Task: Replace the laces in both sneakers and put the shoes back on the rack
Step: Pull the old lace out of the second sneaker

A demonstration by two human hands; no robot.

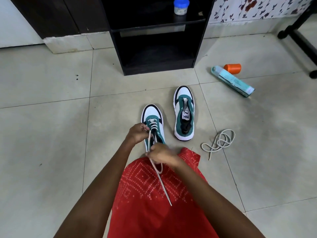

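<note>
Two white and green sneakers stand on the tiled floor. The left sneaker (153, 117) has a white lace (161, 179) threaded through its lower eyelets. My left hand (137, 133) grips the sneaker's left side at the eyelets. My right hand (163, 154) pinches the lace near the tongue, and the lace's loose end trails down over my red garment. The right sneaker (184, 111) stands unlaced, a little farther off. A second white lace (219, 141) lies coiled on the floor to its right. The black shoe rack (154, 36) stands straight ahead.
A blue-lidded jar (181, 6) sits on the rack's upper shelf. A teal box (233, 81) and an orange thread spool (233, 68) lie on the floor at the right. A black stand's foot (298, 38) crosses the upper right corner.
</note>
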